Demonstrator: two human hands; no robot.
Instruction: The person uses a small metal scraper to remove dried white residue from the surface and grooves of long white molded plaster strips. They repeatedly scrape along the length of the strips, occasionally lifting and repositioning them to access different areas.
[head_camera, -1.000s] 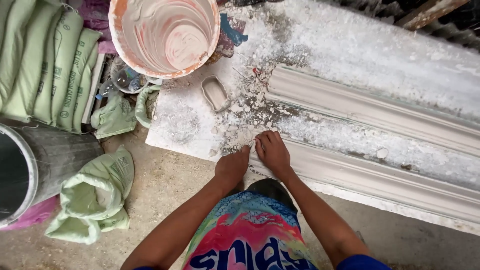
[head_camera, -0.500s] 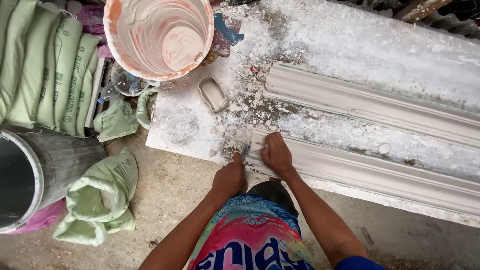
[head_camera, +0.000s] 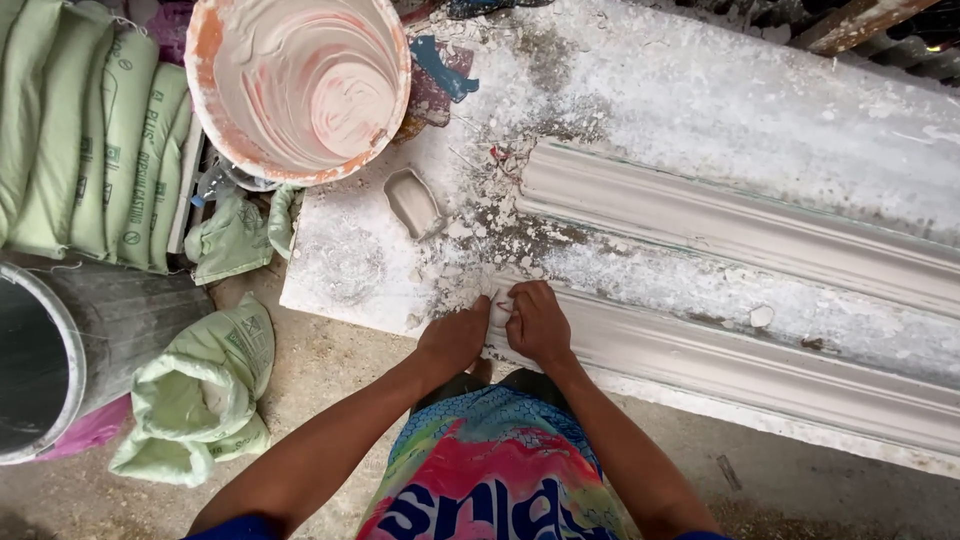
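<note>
Both hands are now together at the near edge of the worktop (head_camera: 340, 290), at the end of the near plaster moulding (head_camera: 760, 370). The left hand (head_camera: 455, 340), drawn back a moment ago, is closed again beside the right hand (head_camera: 537, 325), which pinches a small tool I cannot identify.

Long white plaster moulding (head_camera: 760, 365), ridged and dusty, lying flat along the counter edge; near end directly under the fingers (head_camera: 520, 305), stretching away rightward from them.

two plaster mouldings (head_camera: 740, 225), one bucket (head_camera: 300, 85), two hands (head_camera: 497, 335)
</note>
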